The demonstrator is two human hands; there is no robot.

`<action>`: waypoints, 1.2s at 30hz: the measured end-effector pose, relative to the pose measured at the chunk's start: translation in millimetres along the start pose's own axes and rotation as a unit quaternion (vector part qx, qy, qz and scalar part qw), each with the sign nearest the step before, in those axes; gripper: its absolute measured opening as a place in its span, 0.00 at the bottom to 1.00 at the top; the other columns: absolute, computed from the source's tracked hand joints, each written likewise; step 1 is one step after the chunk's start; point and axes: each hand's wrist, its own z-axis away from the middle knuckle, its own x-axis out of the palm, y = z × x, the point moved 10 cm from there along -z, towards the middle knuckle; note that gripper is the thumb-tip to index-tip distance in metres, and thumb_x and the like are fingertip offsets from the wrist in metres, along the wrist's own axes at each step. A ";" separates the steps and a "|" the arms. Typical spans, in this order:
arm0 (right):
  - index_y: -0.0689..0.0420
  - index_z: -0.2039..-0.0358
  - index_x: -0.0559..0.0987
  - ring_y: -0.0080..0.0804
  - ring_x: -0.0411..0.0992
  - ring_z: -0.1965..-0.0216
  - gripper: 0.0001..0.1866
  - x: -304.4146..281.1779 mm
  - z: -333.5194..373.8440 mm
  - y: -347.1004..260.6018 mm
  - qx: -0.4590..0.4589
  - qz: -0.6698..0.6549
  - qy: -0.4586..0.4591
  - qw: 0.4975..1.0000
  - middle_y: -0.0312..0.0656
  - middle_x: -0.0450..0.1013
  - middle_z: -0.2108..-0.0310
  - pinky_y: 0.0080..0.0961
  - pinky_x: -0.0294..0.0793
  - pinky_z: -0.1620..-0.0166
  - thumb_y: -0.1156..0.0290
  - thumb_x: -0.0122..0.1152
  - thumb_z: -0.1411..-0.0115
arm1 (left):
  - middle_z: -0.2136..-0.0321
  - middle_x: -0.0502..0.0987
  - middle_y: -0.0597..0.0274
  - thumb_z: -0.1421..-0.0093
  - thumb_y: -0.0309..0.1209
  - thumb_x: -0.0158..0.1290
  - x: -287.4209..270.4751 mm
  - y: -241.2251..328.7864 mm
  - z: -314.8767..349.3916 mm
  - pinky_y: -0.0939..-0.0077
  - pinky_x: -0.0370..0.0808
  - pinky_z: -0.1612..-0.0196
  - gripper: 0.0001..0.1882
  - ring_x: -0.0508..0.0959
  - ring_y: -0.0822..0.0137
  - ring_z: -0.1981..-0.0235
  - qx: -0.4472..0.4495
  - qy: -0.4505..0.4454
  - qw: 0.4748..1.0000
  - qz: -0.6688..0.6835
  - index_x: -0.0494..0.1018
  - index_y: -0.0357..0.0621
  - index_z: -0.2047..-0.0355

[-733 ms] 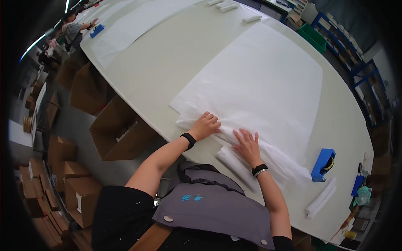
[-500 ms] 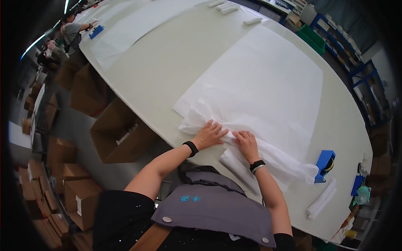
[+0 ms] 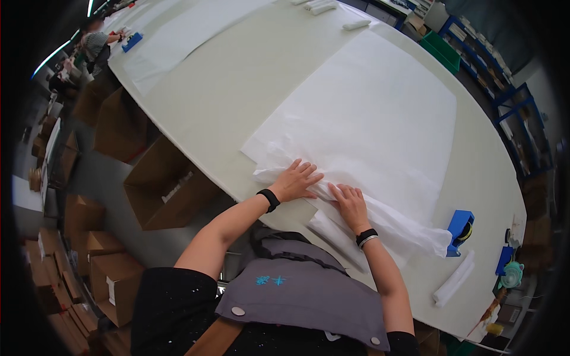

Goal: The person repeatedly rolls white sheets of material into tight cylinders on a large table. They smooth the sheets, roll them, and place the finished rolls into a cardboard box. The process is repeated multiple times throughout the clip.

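Large white translucent sheets [image 3: 380, 107], thin like paper or film, lie over the table. Their near edge is bunched into a loose white roll [image 3: 409, 228] running slantwise in front of me. My left hand [image 3: 295, 181] rests on the roll's left part, palm down with fingers stretched out. Just to its right, my right hand [image 3: 351, 206] lies over the same roll, fingers spread and slightly bent. What is inside the roll, if anything, is hidden. Another white rolled piece [image 3: 338, 237] lies under the near side of the sheet, close to my body.
A blue tape dispenser [image 3: 460, 232] stands to the right, with a white roll [image 3: 454, 279] near it. Farther off are small white rolls [image 3: 320, 7] and a green crate [image 3: 440, 51]. Open cardboard boxes [image 3: 169, 184] stand left of the table [image 3: 208, 118]. A person [image 3: 97, 44] works at the far left.
My left hand has shifted slightly up and its fingers have flattened out over the roll. My right hand stays almost in place. The view has moved a little.
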 end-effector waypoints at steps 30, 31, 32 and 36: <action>0.49 0.31 0.61 0.38 0.70 0.44 0.41 16.1 -21.9 -4.3 0.032 -0.135 -0.003 0.990 0.41 0.73 0.47 0.42 0.62 0.40 0.75 0.67 0.44 | 0.69 0.75 0.71 0.41 0.38 0.65 41.6 -60.5 114.0 0.79 0.67 0.66 0.19 0.71 0.78 0.69 -0.565 0.364 0.376 0.638 0.70 0.44 0.56; 0.50 0.31 0.61 0.38 0.70 0.44 0.41 15.4 -23.2 -6.1 0.030 -0.144 -0.001 0.989 0.41 0.73 0.47 0.42 0.63 0.40 0.75 0.66 0.44 | 0.68 0.75 0.71 0.41 0.37 0.65 41.4 -63.1 114.7 0.79 0.67 0.65 0.19 0.71 0.78 0.69 -0.558 0.379 0.368 0.640 0.70 0.44 0.56; 0.50 0.31 0.61 0.39 0.70 0.44 0.41 15.1 -23.7 -6.8 0.028 -0.153 0.002 0.988 0.42 0.73 0.47 0.42 0.63 0.40 0.75 0.66 0.44 | 0.68 0.75 0.71 0.41 0.35 0.65 38.3 -63.9 113.1 0.79 0.67 0.64 0.19 0.71 0.79 0.68 -0.550 0.392 0.361 0.643 0.71 0.43 0.55; 0.50 0.32 0.62 0.41 0.70 0.45 0.39 13.3 -25.5 -6.0 0.036 -0.152 0.017 0.988 0.44 0.73 0.47 0.42 0.63 0.40 0.75 0.66 0.43 | 0.60 0.76 0.68 0.40 0.26 0.61 10.2 -64.8 99.3 0.77 0.70 0.53 0.17 0.74 0.75 0.59 -0.468 0.460 0.372 0.657 0.71 0.40 0.53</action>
